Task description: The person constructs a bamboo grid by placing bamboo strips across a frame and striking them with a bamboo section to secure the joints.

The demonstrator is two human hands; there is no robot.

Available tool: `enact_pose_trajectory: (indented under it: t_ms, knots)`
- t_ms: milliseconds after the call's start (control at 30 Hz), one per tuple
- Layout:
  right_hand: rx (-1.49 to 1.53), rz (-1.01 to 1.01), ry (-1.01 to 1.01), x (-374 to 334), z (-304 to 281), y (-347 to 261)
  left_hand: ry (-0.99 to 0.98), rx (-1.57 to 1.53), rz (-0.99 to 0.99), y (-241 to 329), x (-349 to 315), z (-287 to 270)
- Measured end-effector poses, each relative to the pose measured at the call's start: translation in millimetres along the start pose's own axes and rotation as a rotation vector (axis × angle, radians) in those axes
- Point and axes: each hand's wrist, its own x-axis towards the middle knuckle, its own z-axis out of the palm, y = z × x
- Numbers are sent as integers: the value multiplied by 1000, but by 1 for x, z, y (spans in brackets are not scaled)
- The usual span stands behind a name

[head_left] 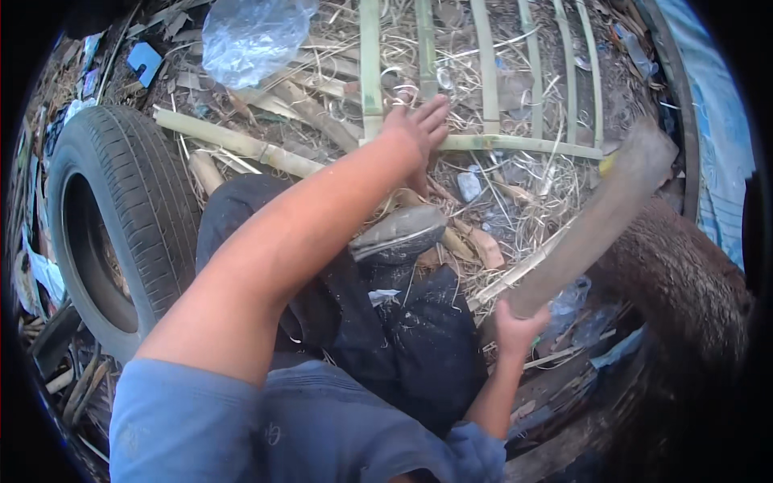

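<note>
Pale green bamboo strips [489,72] run away from me and meet a bamboo crosspiece [515,143], forming a slatted frame on the ground. My left hand [412,135] lies over the crosspiece beside one of the strips. Its fingers are stretched out and its thumb points back toward me; the palm side is hidden. In my right hand [522,326] is the lower end of a thick, rough wooden club [592,221], with my fingers wrapped round it. The club is raised and slants up to the right, its far end near the frame's right corner.
A tyre [137,217] stands on the left, next to a loose bamboo length [233,143]. A clear plastic bag [254,40] lies at the far left. Shavings and scraps cover the ground. To the right are a thick log [680,270] and a blue sheet [708,105].
</note>
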Motion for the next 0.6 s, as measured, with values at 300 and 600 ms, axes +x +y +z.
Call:
enact_pose_trajectory:
  t_ms: [300,600]
  knots:
    - [-38,-32,-125,7,11,-18,23,-40,21,3,4,-7]
    - [-202,48,-192,19,16,8,17,14,12,0,1,-7]
